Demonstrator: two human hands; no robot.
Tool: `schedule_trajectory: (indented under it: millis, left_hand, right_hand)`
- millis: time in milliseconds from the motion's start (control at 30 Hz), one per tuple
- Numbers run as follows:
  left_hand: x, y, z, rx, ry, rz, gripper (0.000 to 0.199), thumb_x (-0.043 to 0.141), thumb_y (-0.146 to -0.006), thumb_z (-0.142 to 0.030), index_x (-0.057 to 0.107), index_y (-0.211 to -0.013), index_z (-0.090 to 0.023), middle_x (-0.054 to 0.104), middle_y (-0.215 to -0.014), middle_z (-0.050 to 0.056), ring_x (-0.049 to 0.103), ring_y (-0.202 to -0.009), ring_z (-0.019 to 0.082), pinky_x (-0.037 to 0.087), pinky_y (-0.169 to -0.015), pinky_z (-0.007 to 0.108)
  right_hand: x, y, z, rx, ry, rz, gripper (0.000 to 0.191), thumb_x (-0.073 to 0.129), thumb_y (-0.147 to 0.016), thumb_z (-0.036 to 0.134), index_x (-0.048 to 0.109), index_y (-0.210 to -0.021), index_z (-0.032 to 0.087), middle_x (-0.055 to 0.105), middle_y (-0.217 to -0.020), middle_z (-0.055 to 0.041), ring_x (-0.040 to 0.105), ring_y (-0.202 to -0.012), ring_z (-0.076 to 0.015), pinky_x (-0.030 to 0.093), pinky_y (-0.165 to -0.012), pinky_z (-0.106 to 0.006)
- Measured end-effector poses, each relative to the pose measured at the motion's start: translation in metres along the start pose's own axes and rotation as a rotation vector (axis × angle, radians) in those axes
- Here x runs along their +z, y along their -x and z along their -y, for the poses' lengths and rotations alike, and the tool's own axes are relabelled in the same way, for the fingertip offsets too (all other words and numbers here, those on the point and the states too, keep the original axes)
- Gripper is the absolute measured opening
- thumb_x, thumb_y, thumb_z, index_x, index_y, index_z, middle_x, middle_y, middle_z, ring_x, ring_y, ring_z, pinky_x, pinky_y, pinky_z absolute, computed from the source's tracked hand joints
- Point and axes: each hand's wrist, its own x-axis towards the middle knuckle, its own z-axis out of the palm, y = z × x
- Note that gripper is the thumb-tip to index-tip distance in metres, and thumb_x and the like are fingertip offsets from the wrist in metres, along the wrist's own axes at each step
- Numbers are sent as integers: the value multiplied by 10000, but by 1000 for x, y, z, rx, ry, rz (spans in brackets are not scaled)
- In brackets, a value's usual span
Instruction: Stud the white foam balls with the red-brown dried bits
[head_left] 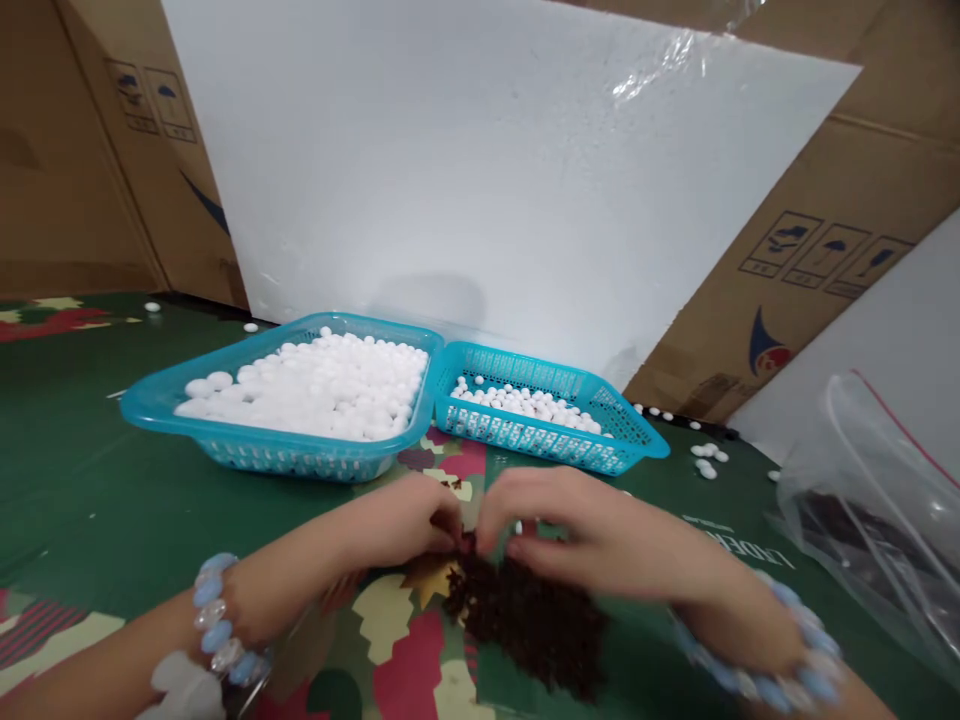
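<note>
My left hand (411,515) reaches in from the left, its fingers curled and closed at the edge of a pile of dark brown shreds (536,625). Whatever its fingertips pinch is hidden. Close beside it, my right hand (566,520) bends over the top of the same pile, thumb and fingers drawn together. A tiny white spot and a reddish bit show between its fingers, too small to name. Both hands are slightly blurred, with bead bracelets on the wrists.
Behind my hands stand a blue basket (277,450) heaped with white balls and a smaller blue basket (517,430) with smaller white balls. A clear zip bag (862,460) with dark contents lies right. Loose balls (706,467) dot the green mat. A white board (480,180) stands behind.
</note>
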Motion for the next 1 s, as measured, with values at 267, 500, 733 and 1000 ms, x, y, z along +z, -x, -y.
schedule_trajectory:
  millis: [267, 500, 733, 1000]
  left_hand:
    - [-1, -1, 1, -6, -124, 89, 166, 413, -534, -112, 565, -539, -178, 512, -496, -22, 461, -495, 123, 315, -440, 185]
    - [4, -5, -4, -11, -214, 19, 208, 409, -563, -82, 560, -687, -154, 538, -719, 45, 470, -704, 177, 340, -616, 250]
    - [5, -2, -7, 18, -203, 88, 154, 449, -568, -116, 590, -622, -142, 539, -707, 62, 484, -677, 183, 358, -596, 252]
    - [-2, -1, 1, -14, -146, 118, 183, 390, -573, -160, 570, -598, -147, 559, -602, 27, 495, -599, 158, 351, -509, 213]
  right_hand:
    - [32, -32, -32, 90, -41, 94, 174, 494, -615, 92, 585, -750, 152, 593, -699, -3, 498, -610, -94, 350, -540, -177]
    - [30, -25, -25, 145, -62, 38, 127, 481, -561, 73, 576, -606, 144, 566, -612, 2, 477, -575, -96, 335, -520, -183]
    - [24, -24, -33, 283, -114, -107, 59, 459, -512, 76, 486, -532, 124, 507, -512, 17, 438, -451, -65, 293, -381, -147]
    - [28, -39, -35, 267, -145, -126, 150, 532, -541, 102, 546, -689, 110, 554, -601, 5, 460, -497, -51, 340, -448, -136]
